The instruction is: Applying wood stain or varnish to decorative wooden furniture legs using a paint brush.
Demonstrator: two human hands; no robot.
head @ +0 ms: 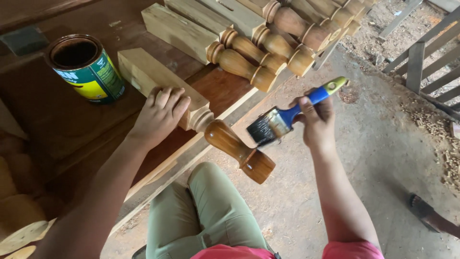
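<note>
A turned wooden leg (pixel 230 144) lies on the brown bench (pixel 62 120), its rounded end glossy dark brown and sticking out past the bench edge. Its square upper part (pixel 143 72) is pale bare wood. My left hand (pixel 160 112) presses flat on that square part. My right hand (pixel 316 117) holds a paintbrush (pixel 282 117) with a blue and yellow-green handle. The dark bristles hover just right of the stained end, close to it; contact cannot be told.
An open tin (pixel 86 67) of dark liquid stands on the bench at the left. Several more turned legs (pixel 268 43) lie side by side at the back. Concrete floor with sawdust (pixel 383 144) is to the right, wooden rails (pixel 421 62) at far right.
</note>
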